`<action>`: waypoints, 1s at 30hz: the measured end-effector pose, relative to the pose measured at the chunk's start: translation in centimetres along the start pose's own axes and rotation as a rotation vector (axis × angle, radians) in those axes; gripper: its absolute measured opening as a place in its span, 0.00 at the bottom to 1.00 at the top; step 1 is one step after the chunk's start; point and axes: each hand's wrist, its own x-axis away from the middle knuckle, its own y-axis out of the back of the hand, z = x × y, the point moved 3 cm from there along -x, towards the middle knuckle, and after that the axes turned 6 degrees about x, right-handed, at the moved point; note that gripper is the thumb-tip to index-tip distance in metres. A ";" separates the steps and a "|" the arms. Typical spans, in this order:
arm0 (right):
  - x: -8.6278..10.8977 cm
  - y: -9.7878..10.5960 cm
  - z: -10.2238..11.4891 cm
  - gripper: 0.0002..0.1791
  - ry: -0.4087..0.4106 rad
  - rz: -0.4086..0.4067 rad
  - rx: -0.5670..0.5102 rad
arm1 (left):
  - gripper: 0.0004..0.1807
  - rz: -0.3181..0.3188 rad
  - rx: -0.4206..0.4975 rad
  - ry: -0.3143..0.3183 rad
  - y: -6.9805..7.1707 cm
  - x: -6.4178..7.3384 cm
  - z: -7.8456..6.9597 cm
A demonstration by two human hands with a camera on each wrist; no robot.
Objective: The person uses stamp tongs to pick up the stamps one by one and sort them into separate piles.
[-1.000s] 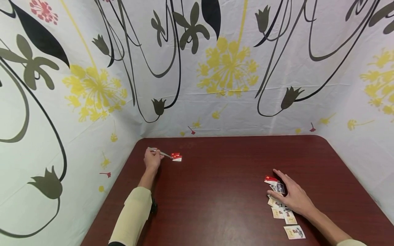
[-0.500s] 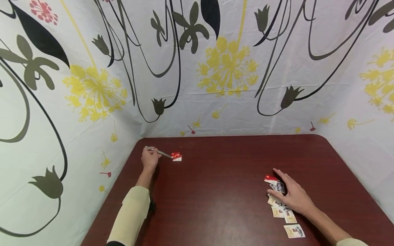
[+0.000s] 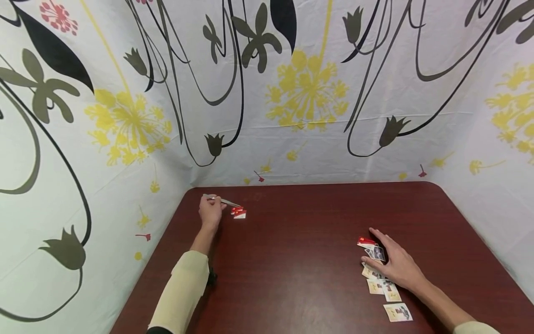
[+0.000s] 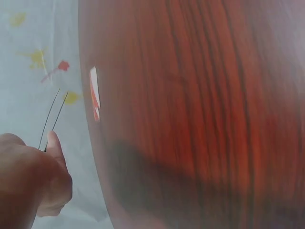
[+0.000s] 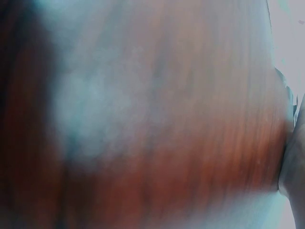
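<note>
At the far left of the table, my left hand (image 3: 211,211) grips a pair of metal tweezers (image 3: 227,202). Their tips reach the far side of two small red-and-white cards (image 3: 239,214) that overlap on the tabletop. In the left wrist view the tweezers (image 4: 53,114) stand with their two prongs apart, nothing between them. My right hand (image 3: 398,264) rests on the right side of the table, thumb and fingers spread and straight beside a row of small cards (image 3: 377,253). A red card (image 3: 366,241) tops that row; part of it lies behind my thumb.
Cream picture cards (image 3: 383,287) continue the row toward me, with a single card (image 3: 398,312) apart at its near end. The dark red table (image 3: 292,241) meets a floral cloth (image 3: 308,153) along its back and sides.
My left hand has moved a little right and away from me, so the tweezer tips have shifted from the cards' left side to their far edge. The right hand keeps its place.
</note>
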 end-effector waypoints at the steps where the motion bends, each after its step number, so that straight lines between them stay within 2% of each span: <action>1: 0.0 0.0 0.0 0.54 -0.001 0.001 0.000 | 0.10 0.006 0.019 -0.001 -0.5 0.2 -0.1; 7: 0.0 -0.1 0.1 0.54 -0.001 0.011 -0.001 | 0.08 0.051 0.137 0.019 -4.2 1.9 -1.1; 12: -0.1 0.2 0.1 0.55 0.015 0.007 -0.006 | 0.06 0.103 0.253 0.053 -7.9 4.0 -1.8; 18: 0.3 0.6 0.4 0.59 0.058 0.008 0.012 | 0.06 0.231 0.379 0.087 -12.8 7.4 -2.1; 24: 2.0 1.0 1.5 0.63 0.049 0.040 0.027 | 0.08 0.336 0.416 0.150 -17.3 11.3 -1.7; 30: 3.6 0.6 3.0 0.66 0.037 0.032 0.023 | 0.11 0.416 0.442 0.211 -20.8 15.0 -1.9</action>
